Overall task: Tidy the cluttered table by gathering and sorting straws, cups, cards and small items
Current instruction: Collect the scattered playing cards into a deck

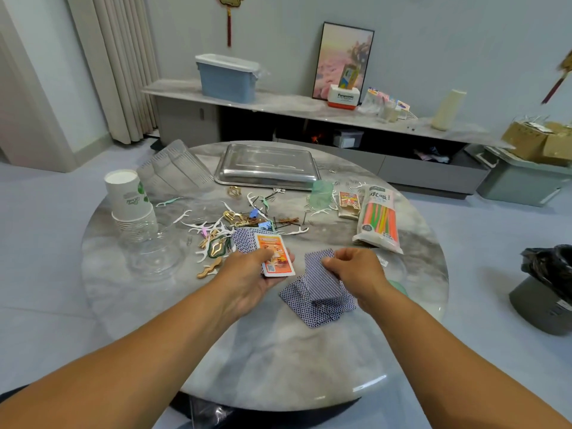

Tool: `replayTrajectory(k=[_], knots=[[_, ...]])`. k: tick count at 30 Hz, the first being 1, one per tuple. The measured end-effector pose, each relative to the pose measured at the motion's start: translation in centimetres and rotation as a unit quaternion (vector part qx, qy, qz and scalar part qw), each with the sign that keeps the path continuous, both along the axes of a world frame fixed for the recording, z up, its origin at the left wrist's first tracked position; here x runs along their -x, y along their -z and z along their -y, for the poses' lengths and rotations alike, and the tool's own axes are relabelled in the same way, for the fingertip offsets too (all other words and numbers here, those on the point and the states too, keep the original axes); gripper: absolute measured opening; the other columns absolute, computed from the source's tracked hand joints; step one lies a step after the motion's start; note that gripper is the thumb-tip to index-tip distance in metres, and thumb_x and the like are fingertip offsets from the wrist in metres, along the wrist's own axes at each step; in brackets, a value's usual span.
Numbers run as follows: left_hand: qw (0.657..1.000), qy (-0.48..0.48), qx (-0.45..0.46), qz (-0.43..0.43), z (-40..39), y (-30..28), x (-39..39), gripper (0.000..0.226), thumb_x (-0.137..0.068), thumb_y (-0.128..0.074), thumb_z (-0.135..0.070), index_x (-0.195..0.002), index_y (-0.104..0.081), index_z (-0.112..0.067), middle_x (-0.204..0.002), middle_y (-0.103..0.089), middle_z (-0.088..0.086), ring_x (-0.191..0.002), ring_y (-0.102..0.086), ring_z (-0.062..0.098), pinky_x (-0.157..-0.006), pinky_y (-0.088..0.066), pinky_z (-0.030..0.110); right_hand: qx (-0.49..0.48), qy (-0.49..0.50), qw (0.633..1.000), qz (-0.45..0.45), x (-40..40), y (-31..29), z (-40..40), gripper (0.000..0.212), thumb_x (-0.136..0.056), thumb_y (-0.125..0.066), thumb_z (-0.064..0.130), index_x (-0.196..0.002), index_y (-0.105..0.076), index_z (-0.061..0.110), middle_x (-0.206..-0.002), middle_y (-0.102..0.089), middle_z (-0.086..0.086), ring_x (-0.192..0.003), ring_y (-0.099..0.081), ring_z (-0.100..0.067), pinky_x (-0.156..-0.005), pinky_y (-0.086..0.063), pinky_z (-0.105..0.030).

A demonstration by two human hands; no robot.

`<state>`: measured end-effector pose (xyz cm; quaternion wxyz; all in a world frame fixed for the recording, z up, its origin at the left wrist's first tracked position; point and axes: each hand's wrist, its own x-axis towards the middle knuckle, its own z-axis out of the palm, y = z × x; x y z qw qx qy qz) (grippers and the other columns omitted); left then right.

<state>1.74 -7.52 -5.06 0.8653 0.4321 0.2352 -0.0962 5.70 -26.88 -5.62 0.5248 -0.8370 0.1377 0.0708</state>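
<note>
Left hand: your left hand [247, 274] lies palm up, thumb pinching a small stack with an orange-faced card [276, 254] on top.
Right hand: your right hand [353, 267] pinches a blue-backed card [322, 278] by its far edge, fingers curled.
Loose cards: a fanned heap of blue-backed cards [312, 305] lies on the round table [278, 360], under your right hand.
Straws: the bagged straws [379, 219] lie far right.
Cups: the paper cup stack [130, 199] stands far left, clear cups [151, 249] just near it.
Small items: the floss picks and clips [235, 224] are scattered mid-table, beyond your left hand.
</note>
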Motion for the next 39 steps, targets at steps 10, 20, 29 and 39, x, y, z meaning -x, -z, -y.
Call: replayTrajectory(k=[10, 20, 29, 39], knots=[[0.996, -0.013, -0.083, 0.026, 0.8, -0.2, 0.6, 0.031, -0.082, -0.074, 0.009, -0.112, -0.069, 0.005, -0.105, -0.075, 0.021, -0.086, -0.075, 0.035, -0.072, -0.064, 0.046, -0.152, -0.101, 0.982, -0.050, 1.0, -0.9, -2.4, 0.030, -0.085, -0.079, 0.045, -0.097, -0.073, 0.018, -0.088, -0.077, -0.004, -0.065, -0.064, -0.011, -0.049, -0.045, -0.021], [0.994, -0.100, 0.010, -0.033, -0.6, -0.4, -0.3, 0.028, -0.108, -0.043, -0.020, -0.095, -0.058, 0.000, -0.101, -0.068, 0.022, -0.087, -0.069, 0.029, -0.080, -0.058, 0.043, -0.049, 0.010, 0.990, 0.134, 1.0, -1.2, -0.9, 0.014, -0.093, -0.073, 0.026, -0.085, -0.072, 0.014, -0.076, -0.075, 0.000, -0.067, -0.067, -0.016, -0.060, -0.057, -0.029], [0.995, -0.090, -0.005, -0.031, -0.1, -0.5, -0.3, 0.019, -0.107, -0.047, -0.010, -0.116, -0.057, 0.002, -0.113, -0.069, 0.025, -0.094, -0.070, 0.032, -0.073, -0.058, 0.042, 0.499, -0.138, 0.692, 0.503, 1.9, 1.1, -0.9, 0.021, -0.071, -0.085, 0.009, -0.069, -0.065, 0.014, -0.072, -0.057, -0.006, -0.063, -0.055, -0.031, -0.063, -0.041, -0.039], [0.995, -0.055, -0.081, -0.004, 0.3, 0.0, 0.3, 0.026, -0.086, -0.070, 0.009, -0.110, -0.069, -0.003, -0.101, -0.075, 0.016, -0.086, -0.074, 0.030, -0.075, -0.061, 0.044, 0.075, -0.108, 0.985, 0.114, 1.9, 0.7, -3.0, 0.044, -0.098, -0.056, 0.054, -0.084, -0.071, 0.015, -0.082, -0.074, 0.000, -0.073, -0.070, -0.017, -0.066, -0.053, -0.031]])
